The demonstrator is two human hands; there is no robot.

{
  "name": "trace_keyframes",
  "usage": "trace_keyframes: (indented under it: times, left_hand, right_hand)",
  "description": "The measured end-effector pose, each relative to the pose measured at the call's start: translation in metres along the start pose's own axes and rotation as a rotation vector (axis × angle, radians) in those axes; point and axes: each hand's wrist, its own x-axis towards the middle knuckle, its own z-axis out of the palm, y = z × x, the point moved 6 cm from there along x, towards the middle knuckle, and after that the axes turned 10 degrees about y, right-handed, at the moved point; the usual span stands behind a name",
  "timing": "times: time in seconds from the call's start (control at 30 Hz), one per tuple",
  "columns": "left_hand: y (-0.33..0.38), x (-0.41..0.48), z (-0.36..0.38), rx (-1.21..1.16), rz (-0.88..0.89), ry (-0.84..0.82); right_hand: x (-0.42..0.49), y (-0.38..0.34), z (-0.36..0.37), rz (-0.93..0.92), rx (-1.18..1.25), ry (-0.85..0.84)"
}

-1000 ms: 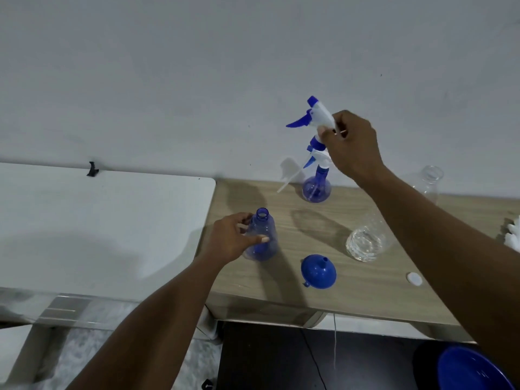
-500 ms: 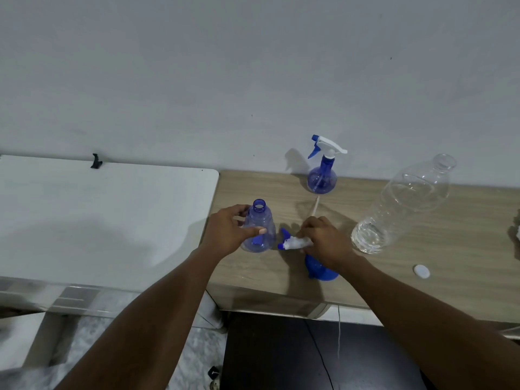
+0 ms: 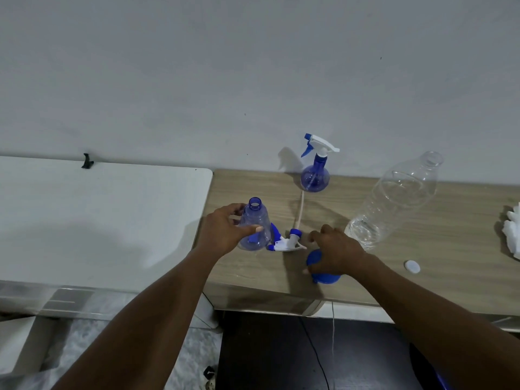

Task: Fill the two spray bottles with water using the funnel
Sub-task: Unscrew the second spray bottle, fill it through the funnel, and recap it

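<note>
- Spray bottles: two counted. Open bottle at the desk's left edge, left hand wrapped around it; capped bottle at the back edge.
- Change: sprayer head, aloft a second ago, now lies on the desk, released.
- Right hand fingers curl onto the one funnel; filling can begin.
- One water bottle, one cap.

Right hand covers most of blue funnel — only lower rim and left edge show, spout hidden; grip on it unclear. Left hand hides left side of open spray bottle. Loose trigger head partly behind that bottle, seen through blue plastic. White crumpled thing cut off by right edge — cannot identify. Blue object at bottom edge barely visible.
</note>
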Motion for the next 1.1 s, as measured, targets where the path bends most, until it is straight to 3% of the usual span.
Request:
trace_keyframes:
  times: [0.23,0.33,0.53,0.7,1.1]
  left_hand:
    - [0.009,-0.008,0.005,0.046,0.021,-0.019]
    - [0.015,-0.013,0.006,0.037,0.029,-0.022]
    - [0.018,-0.017,0.022,-0.044,0.005,-0.04]
    - [0.025,-0.018,0.031,-0.076,-0.006,-0.039]
    - [0.022,-0.016,0.034,-0.013,-0.024,-0.049]
  right_hand:
    - [-0.003,0.018,0.017,0.075,0.014,-0.025]
    - [0.001,0.027,-0.017,0.142,0.162,0.092]
    - [0.0,-0.003,-0.122,0.114,0.837,0.534]
    - [0.0,-0.045,-0.141,0.056,1.165,0.69]
    - [-0.005,-0.054,-0.109,-0.053,1.145,0.739]
